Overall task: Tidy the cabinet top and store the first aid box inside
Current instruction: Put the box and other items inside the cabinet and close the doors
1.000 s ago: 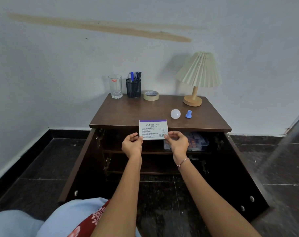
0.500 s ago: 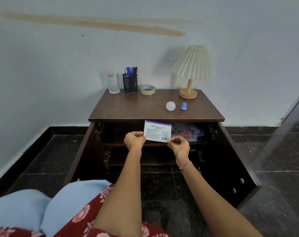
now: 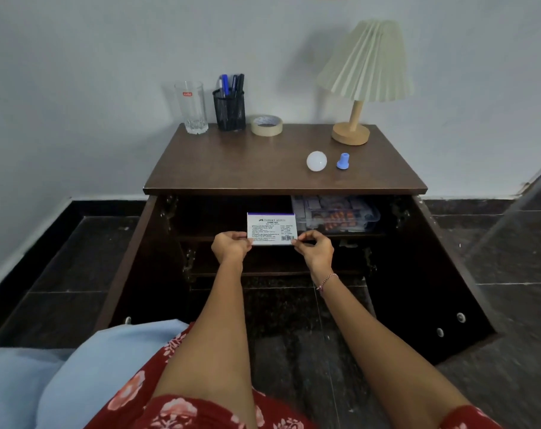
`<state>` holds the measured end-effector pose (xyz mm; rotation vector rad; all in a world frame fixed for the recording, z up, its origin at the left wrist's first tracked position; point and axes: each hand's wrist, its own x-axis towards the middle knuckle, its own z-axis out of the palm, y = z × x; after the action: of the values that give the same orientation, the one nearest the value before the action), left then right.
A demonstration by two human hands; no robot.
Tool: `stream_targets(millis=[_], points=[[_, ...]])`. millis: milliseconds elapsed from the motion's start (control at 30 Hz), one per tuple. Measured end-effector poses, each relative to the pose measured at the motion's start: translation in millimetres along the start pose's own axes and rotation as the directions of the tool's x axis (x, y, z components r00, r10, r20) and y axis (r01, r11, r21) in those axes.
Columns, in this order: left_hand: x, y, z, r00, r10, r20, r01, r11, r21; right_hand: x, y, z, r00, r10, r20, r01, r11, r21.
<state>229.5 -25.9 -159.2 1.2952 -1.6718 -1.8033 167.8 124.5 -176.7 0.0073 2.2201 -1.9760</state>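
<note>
I'm pinching the stamp pad box [image 3: 270, 229] by its lower corners, left hand [image 3: 231, 247] and right hand [image 3: 315, 250], mid-frame, beside the first aid box [image 3: 337, 213] on the cabinet [image 3: 281, 178] shelf.

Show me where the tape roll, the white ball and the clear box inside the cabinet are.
tape roll [image 3: 266, 125]: head view, on its outer side.
white ball [image 3: 316, 161]: head view, its middle.
clear box [image 3: 337, 213]: head view, its front lid.

Along the wall — a glass [image 3: 191, 107], pen holder [image 3: 229, 110], tape roll [image 3: 266, 125] and pleated lamp [image 3: 363, 78].
</note>
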Motion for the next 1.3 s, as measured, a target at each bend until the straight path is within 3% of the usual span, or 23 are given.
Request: stream_targets(millis=[367,567,700,800,867,900,967,1000,1067,1300], points=[[36.8,-20.0,14.5,0.997,-0.073,-0.01,0.073,0.996,-0.057,38.3,20.2,29.0,0.999,0.04,-0.022,-0.042,0.989,-0.139],[50.4,-21.6,31.1,0.998,-0.036,0.047,0.034,0.999,0.04,58.0,23.4,33.9,0.994,-0.004,-0.109,-0.019,0.977,-0.212],[53.1,-19.2,37.8,0.997,-0.033,0.076,0.024,0.993,0.117,61.8,29.0,37.1,0.995,-0.008,-0.102,-0.009,0.986,-0.168],[51.4,-18.5,40.1,0.999,-0.018,0.042,0.009,0.981,0.193,57.4,33.0,37.9,0.989,-0.121,-0.088,0.091,0.954,-0.285],[45.7,-18.6,39.5,0.992,0.125,-0.012,-0.109,0.906,0.409,50.9,36.4,38.1,0.966,-0.256,-0.045,0.21,0.87,-0.446],[41.4,-19.8,39.1,0.965,0.263,0.001,-0.22,0.804,0.552,46.6,38.2,38.5,0.941,-0.338,0.007,0.287,0.787,-0.546],[33.0,-25.4,39.9,0.85,0.501,0.161,-0.455,0.546,0.704,38.5,42.8,38.5,0.845,-0.503,0.183,0.468,0.528,-0.708],[29.9,-29.0,41.5,0.803,0.541,0.251,-0.528,0.449,0.721,36.6,45.7,38.4,0.789,-0.543,0.289,0.54,0.388,-0.746],[26.0,-35.9,43.6,0.773,0.528,0.352,-0.579,0.36,0.732,35.2,50.2,38.6,0.749,-0.478,0.46,0.607,0.215,-0.765],[31.1,-34.2,44.3,0.819,0.34,0.463,-0.549,0.227,0.804,49.9,40.4,42.5,0.784,-0.209,0.584,0.602,0.028,-0.798]])
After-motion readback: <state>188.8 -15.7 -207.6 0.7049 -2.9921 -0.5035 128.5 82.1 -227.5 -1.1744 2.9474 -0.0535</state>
